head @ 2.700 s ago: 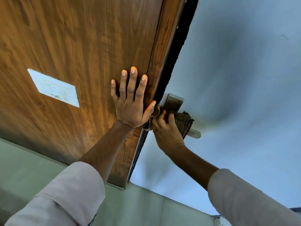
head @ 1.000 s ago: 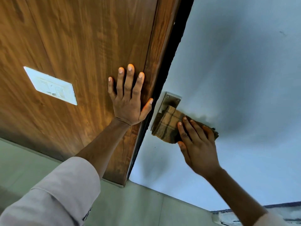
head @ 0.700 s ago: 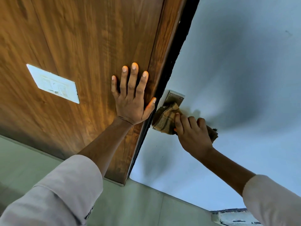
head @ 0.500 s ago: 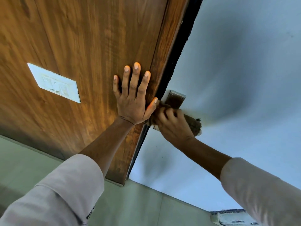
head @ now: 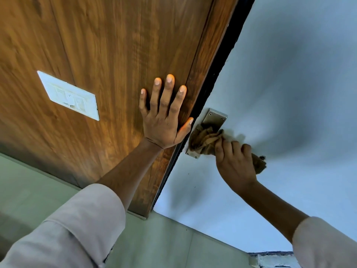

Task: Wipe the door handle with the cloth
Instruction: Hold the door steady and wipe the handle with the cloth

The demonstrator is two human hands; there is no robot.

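A metal door handle plate (head: 214, 119) is fixed to the pale blue door (head: 286, 93) near its left edge. A brown checked cloth (head: 202, 140) is bunched over the handle lever, which is hidden under it. My right hand (head: 233, 163) grips the cloth around the lever, and the cloth's tail sticks out on the hand's right side. My left hand (head: 164, 117) lies flat with fingers spread on the brown wooden panel (head: 108, 55) beside the door, thumb close to the plate.
A white switch plate (head: 69, 95) sits on the wooden panel to the left. A dark gap (head: 218, 74) runs between the panel and the door. Pale green floor tiles (head: 154, 242) lie below, and a doorstep edge shows at the lower right.
My right hand has slid with the cloth to the right along the lever, away from the plate's left side. The left hand has stayed flat on the wood.
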